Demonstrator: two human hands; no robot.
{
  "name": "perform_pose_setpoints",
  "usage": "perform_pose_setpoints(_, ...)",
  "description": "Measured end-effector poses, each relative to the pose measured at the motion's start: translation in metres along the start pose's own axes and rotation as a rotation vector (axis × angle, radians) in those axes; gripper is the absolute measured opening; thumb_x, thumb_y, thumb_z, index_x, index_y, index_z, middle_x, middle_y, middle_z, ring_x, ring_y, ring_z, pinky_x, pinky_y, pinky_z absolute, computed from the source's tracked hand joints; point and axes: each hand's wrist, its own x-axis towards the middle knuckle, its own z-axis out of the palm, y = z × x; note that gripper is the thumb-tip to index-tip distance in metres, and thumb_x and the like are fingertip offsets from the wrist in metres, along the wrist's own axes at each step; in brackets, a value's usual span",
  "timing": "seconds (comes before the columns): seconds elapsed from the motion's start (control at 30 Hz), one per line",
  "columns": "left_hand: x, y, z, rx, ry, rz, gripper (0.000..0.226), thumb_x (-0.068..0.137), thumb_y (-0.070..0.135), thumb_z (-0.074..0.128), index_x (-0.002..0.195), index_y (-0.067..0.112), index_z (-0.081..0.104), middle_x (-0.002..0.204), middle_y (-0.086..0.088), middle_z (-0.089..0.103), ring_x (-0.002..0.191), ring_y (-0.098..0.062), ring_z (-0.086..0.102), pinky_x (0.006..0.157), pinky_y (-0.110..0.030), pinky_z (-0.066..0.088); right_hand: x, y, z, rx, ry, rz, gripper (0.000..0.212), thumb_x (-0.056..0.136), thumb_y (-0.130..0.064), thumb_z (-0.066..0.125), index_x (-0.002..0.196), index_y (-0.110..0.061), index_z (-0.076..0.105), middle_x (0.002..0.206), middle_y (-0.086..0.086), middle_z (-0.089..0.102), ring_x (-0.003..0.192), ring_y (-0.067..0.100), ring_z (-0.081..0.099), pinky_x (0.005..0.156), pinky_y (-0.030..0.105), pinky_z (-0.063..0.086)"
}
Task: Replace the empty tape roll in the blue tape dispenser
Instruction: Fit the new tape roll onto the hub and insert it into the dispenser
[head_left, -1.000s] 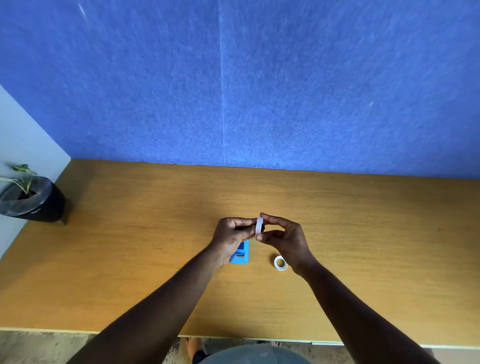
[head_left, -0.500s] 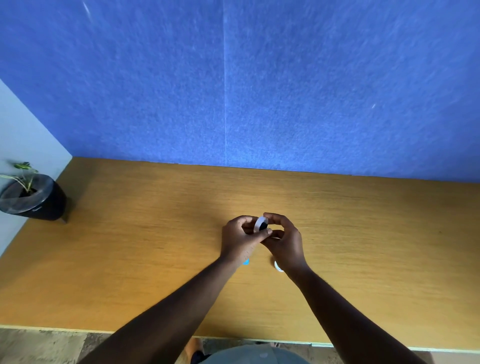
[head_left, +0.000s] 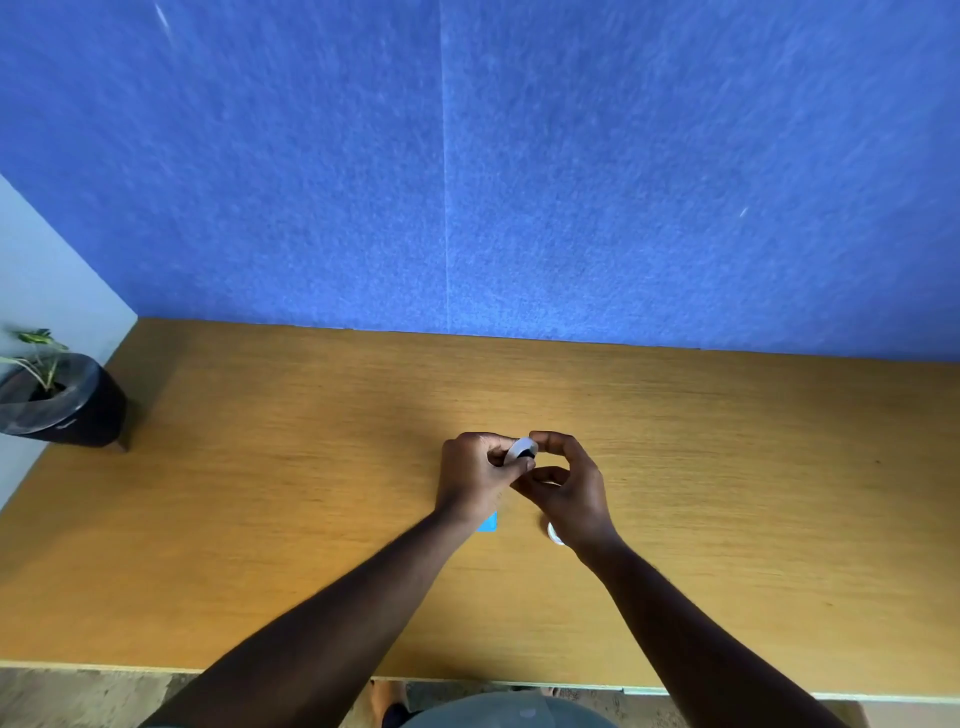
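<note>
Above the middle of the wooden table, my left hand and my right hand meet around a small white tape roll with a dark centre. The left thumb and fingers pinch the roll; the right fingertips touch its right side. The blue tape dispenser lies on the table under my left wrist, with only a corner showing. A second white ring lies on the table beneath my right wrist, mostly hidden.
A dark pot with a small green plant stands off the table's far left corner. A blue felt wall closes the back edge. The table's front edge runs near my body.
My hands have stayed together over the table. The roll has tilted from edge-on to showing its dark centre. My left wrist now covers most of the blue dispenser.
</note>
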Motion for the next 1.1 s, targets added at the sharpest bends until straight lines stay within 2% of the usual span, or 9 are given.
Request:
perform_pose_setpoints(0.1, 0.005, -0.007, -0.006, 0.021, -0.052, 0.031, 0.019, 0.078, 0.017, 0.086, 0.097, 0.019, 0.083, 0.078, 0.010, 0.077, 0.069, 0.000, 0.070, 0.063, -0.014, 0.053, 0.001, -0.001, -0.007, 0.038, -0.056, 0.017, 0.048, 0.089, 0.001, 0.079, 0.130, -0.020, 0.063, 0.128, 0.001, 0.071, 0.094, 0.023, 0.079, 0.080, 0.031, 0.063)
perform_pose_setpoints(0.23, 0.011, -0.018, -0.016, 0.094, -0.122, 0.085, 0.032, 0.080, 0.015, 0.084, 0.111, 0.015, 0.078, 0.101, 0.004, 0.079, 0.085, 0.005, 0.069, 0.079, -0.012, 0.054, 0.008, -0.003, -0.018, 0.068, -0.127, 0.055, 0.046, 0.098, 0.007, 0.063, 0.137, -0.016, 0.063, 0.127, 0.003, 0.074, 0.105, 0.025, 0.078, 0.090, 0.038, 0.063)
perform_pose_setpoints(0.37, 0.014, -0.024, -0.019, 0.142, -0.140, 0.125, 0.042, 0.083, 0.014, 0.082, 0.123, 0.014, 0.072, 0.118, 0.002, 0.075, 0.101, 0.003, 0.067, 0.089, -0.011, 0.053, 0.013, -0.003, -0.017, -0.023, -0.138, 0.051, 0.028, 0.098, -0.008, 0.072, 0.126, -0.011, 0.073, 0.120, 0.007, 0.078, 0.105, 0.025, 0.077, 0.091, 0.038, 0.065)
perform_pose_setpoints(0.5, 0.014, -0.024, -0.017, 0.061, -0.097, 0.101, 0.047, 0.082, 0.009, 0.082, 0.128, 0.012, 0.070, 0.123, 0.001, 0.073, 0.112, -0.005, 0.068, 0.096, -0.019, 0.054, 0.015, -0.003, -0.010, -0.004, -0.087, 0.066, 0.022, 0.093, -0.006, 0.078, 0.114, -0.004, 0.074, 0.111, 0.013, 0.079, 0.099, 0.030, 0.078, 0.079, 0.025, 0.063)
perform_pose_setpoints(0.73, 0.010, -0.025, -0.010, -0.059, 0.005, -0.026, 0.052, 0.083, 0.009, 0.082, 0.131, 0.015, 0.064, 0.121, 0.009, 0.068, 0.111, -0.004, 0.064, 0.090, -0.010, 0.050, 0.011, 0.005, 0.006, -0.014, -0.001, 0.058, 0.017, 0.090, -0.006, 0.081, 0.103, -0.010, 0.070, 0.102, 0.013, 0.079, 0.091, 0.020, 0.079, 0.076, 0.025, 0.062)
perform_pose_setpoints(0.87, 0.006, -0.027, -0.007, -0.122, -0.010, -0.136, 0.037, 0.089, 0.013, 0.073, 0.125, 0.021, 0.068, 0.115, 0.011, 0.070, 0.111, -0.008, 0.067, 0.094, -0.024, 0.054, 0.008, 0.012, 0.015, -0.109, 0.078, -0.014, 0.020, 0.088, -0.017, 0.085, 0.100, -0.016, 0.070, 0.099, 0.004, 0.078, 0.091, 0.013, 0.077, 0.075, 0.023, 0.061)
perform_pose_setpoints(0.93, 0.005, -0.028, -0.008, -0.192, -0.048, -0.178, 0.041, 0.089, 0.012, 0.072, 0.128, 0.022, 0.065, 0.120, 0.009, 0.069, 0.110, -0.009, 0.067, 0.095, -0.031, 0.057, 0.007, 0.015, 0.018, -0.140, 0.087, -0.055, 0.021, 0.086, -0.017, 0.086, 0.100, -0.015, 0.070, 0.099, 0.003, 0.077, 0.090, 0.012, 0.076, 0.075, 0.024, 0.063)
perform_pose_setpoints(1.1, 0.006, -0.030, -0.014, -0.314, -0.118, -0.181, 0.053, 0.082, 0.019, 0.082, 0.130, 0.029, 0.063, 0.119, 0.012, 0.071, 0.106, -0.005, 0.070, 0.088, -0.026, 0.059, 0.008, 0.016, 0.017, -0.148, 0.051, -0.080, 0.022, 0.085, -0.007, 0.085, 0.101, -0.009, 0.070, 0.101, 0.007, 0.077, 0.093, 0.017, 0.078, 0.080, 0.032, 0.066)
